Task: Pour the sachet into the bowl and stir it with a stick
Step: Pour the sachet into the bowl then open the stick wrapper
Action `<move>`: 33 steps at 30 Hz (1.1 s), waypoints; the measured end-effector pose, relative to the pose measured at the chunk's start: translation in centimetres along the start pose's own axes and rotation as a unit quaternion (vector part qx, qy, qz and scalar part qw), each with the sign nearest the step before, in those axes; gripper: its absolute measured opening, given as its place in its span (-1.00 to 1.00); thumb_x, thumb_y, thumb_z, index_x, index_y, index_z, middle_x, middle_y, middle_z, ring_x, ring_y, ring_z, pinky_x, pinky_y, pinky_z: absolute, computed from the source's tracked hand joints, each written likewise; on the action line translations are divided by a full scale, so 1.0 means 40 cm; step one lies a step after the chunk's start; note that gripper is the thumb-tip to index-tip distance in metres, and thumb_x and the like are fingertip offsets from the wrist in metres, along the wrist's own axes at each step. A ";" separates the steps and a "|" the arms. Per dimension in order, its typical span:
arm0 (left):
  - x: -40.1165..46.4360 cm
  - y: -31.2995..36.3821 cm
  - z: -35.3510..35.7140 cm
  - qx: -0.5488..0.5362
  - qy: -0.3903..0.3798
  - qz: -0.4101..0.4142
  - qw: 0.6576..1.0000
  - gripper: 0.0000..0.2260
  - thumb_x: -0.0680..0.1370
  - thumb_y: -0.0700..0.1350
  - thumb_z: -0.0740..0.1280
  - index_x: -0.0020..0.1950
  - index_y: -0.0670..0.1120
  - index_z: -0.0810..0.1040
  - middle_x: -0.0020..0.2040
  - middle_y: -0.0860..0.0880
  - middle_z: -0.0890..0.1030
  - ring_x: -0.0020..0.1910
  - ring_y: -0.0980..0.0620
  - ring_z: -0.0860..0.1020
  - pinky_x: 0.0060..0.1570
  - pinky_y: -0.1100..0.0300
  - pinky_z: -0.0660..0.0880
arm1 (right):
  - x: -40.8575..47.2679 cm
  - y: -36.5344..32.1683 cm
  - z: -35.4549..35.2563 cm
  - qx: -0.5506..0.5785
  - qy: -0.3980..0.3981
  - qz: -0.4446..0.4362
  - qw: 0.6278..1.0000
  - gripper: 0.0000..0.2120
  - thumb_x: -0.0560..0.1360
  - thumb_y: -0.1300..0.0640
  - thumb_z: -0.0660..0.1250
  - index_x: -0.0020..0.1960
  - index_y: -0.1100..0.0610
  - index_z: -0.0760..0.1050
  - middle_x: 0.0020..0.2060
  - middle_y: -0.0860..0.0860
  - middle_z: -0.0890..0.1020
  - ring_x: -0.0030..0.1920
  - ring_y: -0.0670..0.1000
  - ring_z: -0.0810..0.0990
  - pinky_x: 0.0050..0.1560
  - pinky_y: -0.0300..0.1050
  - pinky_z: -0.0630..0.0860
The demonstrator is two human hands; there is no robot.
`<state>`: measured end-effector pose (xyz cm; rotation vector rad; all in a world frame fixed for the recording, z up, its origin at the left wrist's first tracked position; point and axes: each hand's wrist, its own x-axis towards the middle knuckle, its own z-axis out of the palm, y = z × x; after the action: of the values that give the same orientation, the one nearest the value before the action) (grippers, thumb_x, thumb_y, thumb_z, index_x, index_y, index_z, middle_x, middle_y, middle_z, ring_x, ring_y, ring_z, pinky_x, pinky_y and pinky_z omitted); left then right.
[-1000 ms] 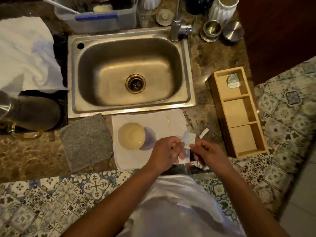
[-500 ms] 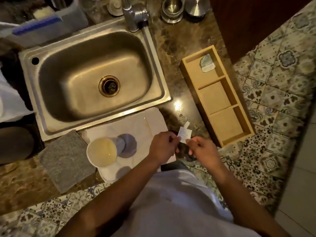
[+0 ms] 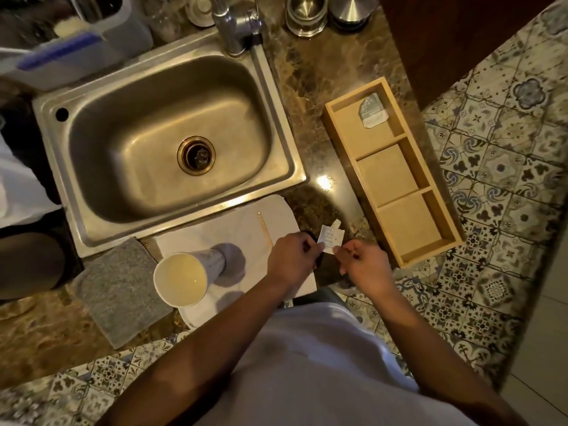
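Both pinching the sachet (image 3: 330,240): left hand (image 3: 293,260) and right hand (image 3: 362,265) gripping opposite lower corners, likely for tearing; held right of the bowl (image 3: 182,278), not yet over it; stick (image 3: 265,225) lying just beyond the bowl, within reach for stirring.

Dim warm light, wide-angle edge distortion

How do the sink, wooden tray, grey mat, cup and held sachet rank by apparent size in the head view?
1. sink
2. wooden tray and grey mat: they look alike in area, so unranked
3. cup, though it stands nearer the camera
4. sachet, pinched between left hand and right hand
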<state>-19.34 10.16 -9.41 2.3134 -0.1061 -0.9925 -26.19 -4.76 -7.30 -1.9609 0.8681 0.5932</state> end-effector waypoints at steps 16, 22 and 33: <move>0.010 -0.016 0.019 0.110 0.037 0.022 0.993 -0.66 0.58 0.20 0.32 -0.10 -0.06 0.64 -0.17 -0.07 0.69 -0.19 -0.08 0.64 -0.25 0.08 0.53 | 0.002 0.008 0.011 -0.065 0.009 0.003 0.998 -0.74 0.57 -0.01 0.36 -0.26 0.05 0.59 -0.46 -0.07 0.67 -0.35 -0.06 0.64 -0.19 -0.04 0.60; 0.007 -0.011 0.020 0.119 0.043 0.019 0.992 -0.66 0.58 0.22 0.32 -0.15 -0.04 0.61 -0.21 -0.04 0.68 -0.22 -0.06 0.63 -0.28 0.11 0.49 | 0.001 0.006 0.016 -0.094 0.016 0.002 0.995 -0.76 0.56 0.00 0.37 -0.25 0.06 0.55 -0.45 -0.07 0.67 -0.35 -0.06 0.64 -0.22 -0.07 0.59; -0.011 -0.012 -0.001 0.041 0.056 0.016 0.997 -0.63 0.54 0.29 0.33 -0.19 -0.01 0.58 -0.33 0.05 0.60 -0.30 0.02 0.58 -0.34 0.14 0.43 | -0.006 -0.001 0.010 -0.105 0.021 -0.013 0.994 -0.79 0.56 -0.02 0.34 -0.23 0.00 0.55 -0.45 -0.11 0.66 -0.35 -0.10 0.64 -0.25 -0.09 0.60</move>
<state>-19.69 10.71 -9.39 2.4296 -0.1409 -0.8543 -26.35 -4.30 -7.32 -2.1777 0.8320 0.6520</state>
